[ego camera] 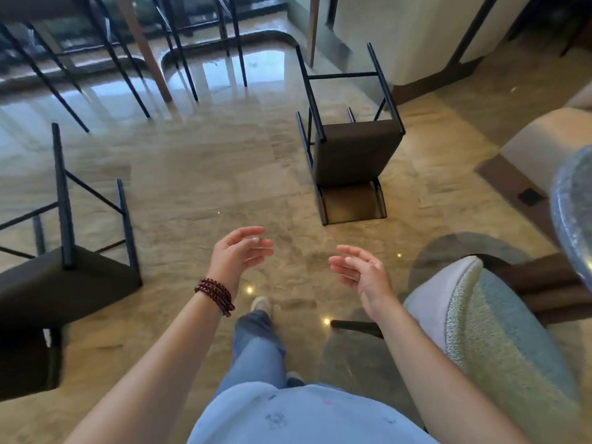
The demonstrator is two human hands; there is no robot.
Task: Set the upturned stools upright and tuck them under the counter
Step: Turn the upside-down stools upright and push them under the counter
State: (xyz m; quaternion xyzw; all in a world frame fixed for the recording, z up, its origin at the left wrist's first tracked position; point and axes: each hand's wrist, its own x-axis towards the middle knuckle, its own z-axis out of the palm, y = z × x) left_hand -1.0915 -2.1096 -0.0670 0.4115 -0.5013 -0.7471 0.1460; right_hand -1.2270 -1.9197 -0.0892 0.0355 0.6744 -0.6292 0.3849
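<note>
Two dark brown stools with thin black legs lie overturned on the glossy stone floor. One stool [352, 155] rests ahead and slightly right, its legs pointing away and up. The other stool [61, 283] lies at the left edge, legs sticking up, partly cut off by the frame. My left hand [238, 253] and my right hand [360, 272] hang open in front of me, palms facing each other, holding nothing. Both hands are well short of either stool. At the far top, several upright stools [179, 46] stand with their legs beneath a counter whose top is out of view.
A pale upholstered armchair [480, 331] stands close at my right, with a grey rounded object [573, 213] at the right edge. A white curved wall base [416, 40] rises behind the middle stool. A wooden post [144, 46] stands among the far stool legs. My feet show below on the floor.
</note>
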